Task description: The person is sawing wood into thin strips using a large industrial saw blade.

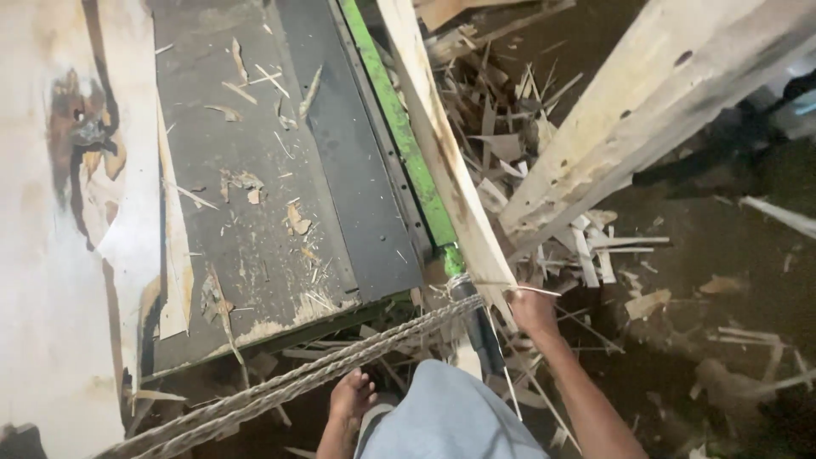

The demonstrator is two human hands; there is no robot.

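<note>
- My right hand (pixel 534 310) is closed around the near end of a long pale wooden strip (pixel 442 153), fingers wrapped on it down by the corner of the machine.
- The strip runs up and away from that hand, leaning a bit left, its long axis lying right along the green edge rail (pixel 399 127) of the dark machine table (pixel 255 195).
- My left hand doesn't show anywhere, so the right is the only one near the strip. The thing at bottom centre is a bare foot (pixel 353 398), next to a grey trouser knee (pixel 446 416).
- A twisted rope (pixel 297 382) stretches from the lower left up to a dark bar (pixel 476 327) just left of my hand, tied round it.
- A wide pale plank (pixel 646 102) slants across the upper right, over a heap of wood scraps (pixel 518 144) on the dirt floor (pixel 722 280).
- No packages, labels or signs that I can spot, just splinters all over the table.
</note>
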